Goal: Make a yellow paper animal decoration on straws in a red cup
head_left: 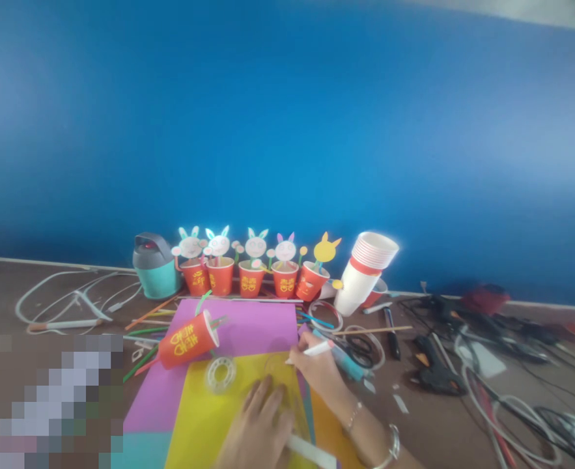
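My left hand (260,423) lies flat on a yellow sheet of paper (204,417), fingers spread. In my right hand (311,365) is a white marker (319,348) with a reddish end, its tip at the sheet's upper right part. A faint round outline shows near the tip. Left of my hands, a tape roll (220,374) rests on the yellow sheet. Beyond it a red paper cup (188,339) lies on its side on a purple sheet (248,324), green strips poking out of its mouth. By my left wrist is a white strip-like object (311,451).
Several red cups (252,280) with paper rabbit figures line the blue wall. A teal lidded container (156,267) stands left of them, stacked white cups (365,273) to the right. Scissors (360,352), a glue gun (436,371) and tangled cables (516,410) lie at right.
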`<state>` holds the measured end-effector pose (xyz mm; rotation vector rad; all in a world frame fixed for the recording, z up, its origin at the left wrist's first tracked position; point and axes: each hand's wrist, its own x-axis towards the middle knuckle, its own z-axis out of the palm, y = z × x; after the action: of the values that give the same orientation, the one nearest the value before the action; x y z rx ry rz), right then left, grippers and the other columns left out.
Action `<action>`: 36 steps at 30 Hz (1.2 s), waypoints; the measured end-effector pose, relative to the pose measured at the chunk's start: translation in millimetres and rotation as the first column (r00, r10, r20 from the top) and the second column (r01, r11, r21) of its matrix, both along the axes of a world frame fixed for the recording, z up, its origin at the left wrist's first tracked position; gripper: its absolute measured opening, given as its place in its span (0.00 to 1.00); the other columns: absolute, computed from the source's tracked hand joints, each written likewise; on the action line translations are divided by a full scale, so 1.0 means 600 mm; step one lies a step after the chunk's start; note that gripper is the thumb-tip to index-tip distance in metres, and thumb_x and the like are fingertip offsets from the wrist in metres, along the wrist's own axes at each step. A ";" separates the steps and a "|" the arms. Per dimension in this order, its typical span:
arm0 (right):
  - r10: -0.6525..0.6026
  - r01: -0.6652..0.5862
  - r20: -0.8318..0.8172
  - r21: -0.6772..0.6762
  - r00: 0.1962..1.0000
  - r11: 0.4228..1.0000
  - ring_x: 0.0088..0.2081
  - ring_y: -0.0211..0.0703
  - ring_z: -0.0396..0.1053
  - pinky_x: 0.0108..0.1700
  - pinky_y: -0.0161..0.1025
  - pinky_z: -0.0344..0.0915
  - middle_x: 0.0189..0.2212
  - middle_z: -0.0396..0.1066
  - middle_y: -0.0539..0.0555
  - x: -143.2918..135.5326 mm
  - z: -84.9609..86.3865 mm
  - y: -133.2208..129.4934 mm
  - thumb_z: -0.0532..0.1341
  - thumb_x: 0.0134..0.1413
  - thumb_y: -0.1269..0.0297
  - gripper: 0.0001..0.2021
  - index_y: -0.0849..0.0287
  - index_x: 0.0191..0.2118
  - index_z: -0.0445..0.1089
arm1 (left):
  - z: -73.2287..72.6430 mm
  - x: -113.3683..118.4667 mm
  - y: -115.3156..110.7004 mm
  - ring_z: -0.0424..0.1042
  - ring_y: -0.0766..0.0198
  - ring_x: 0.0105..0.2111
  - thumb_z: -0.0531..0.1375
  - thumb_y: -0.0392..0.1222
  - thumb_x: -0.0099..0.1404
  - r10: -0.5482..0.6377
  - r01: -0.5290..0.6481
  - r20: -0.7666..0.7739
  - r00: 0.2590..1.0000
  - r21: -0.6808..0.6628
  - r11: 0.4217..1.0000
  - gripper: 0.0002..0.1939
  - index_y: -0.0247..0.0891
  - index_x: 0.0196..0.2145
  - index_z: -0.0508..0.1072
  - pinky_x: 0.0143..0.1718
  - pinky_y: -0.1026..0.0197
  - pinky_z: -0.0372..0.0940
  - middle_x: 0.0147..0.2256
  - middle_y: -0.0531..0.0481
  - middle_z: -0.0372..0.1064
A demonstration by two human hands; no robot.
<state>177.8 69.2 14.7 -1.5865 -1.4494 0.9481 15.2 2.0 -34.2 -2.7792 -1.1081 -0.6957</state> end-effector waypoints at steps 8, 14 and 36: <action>0.003 -0.004 -0.015 -0.009 1.000 1.000 0.19 0.39 0.68 0.24 0.33 0.64 0.12 0.55 0.40 0.000 0.001 0.000 0.56 0.48 0.71 0.13 0.52 0.20 0.50 | -0.024 0.004 0.003 0.67 0.48 0.52 0.61 0.43 0.57 0.031 -0.033 0.053 0.998 0.037 0.999 0.09 0.42 0.37 0.71 0.53 0.48 0.63 0.46 0.47 0.73; 0.004 -0.004 -0.006 -0.017 1.000 1.000 0.20 0.39 0.70 0.23 0.32 0.63 0.12 0.56 0.40 -0.001 0.002 0.001 0.57 0.47 0.73 0.14 0.53 0.20 0.50 | -0.030 0.003 0.004 0.64 0.47 0.54 0.62 0.45 0.58 0.014 -0.014 -0.005 1.000 -0.011 1.000 0.12 0.41 0.40 0.71 0.54 0.47 0.62 0.49 0.46 0.71; 0.024 -0.023 -0.039 0.010 0.999 1.000 0.22 0.41 0.73 0.22 0.32 0.60 0.13 0.57 0.41 0.000 -0.003 -0.001 0.57 0.48 0.67 0.12 0.52 0.21 0.52 | 0.028 -0.005 -0.004 0.70 0.48 0.51 0.64 0.45 0.58 0.020 -0.021 0.049 0.999 0.034 0.999 0.12 0.41 0.39 0.71 0.51 0.50 0.66 0.47 0.48 0.74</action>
<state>178.0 68.8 13.1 -1.5385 -1.4464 0.9788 12.1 -0.6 -17.5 -2.7324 -1.1205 -0.7759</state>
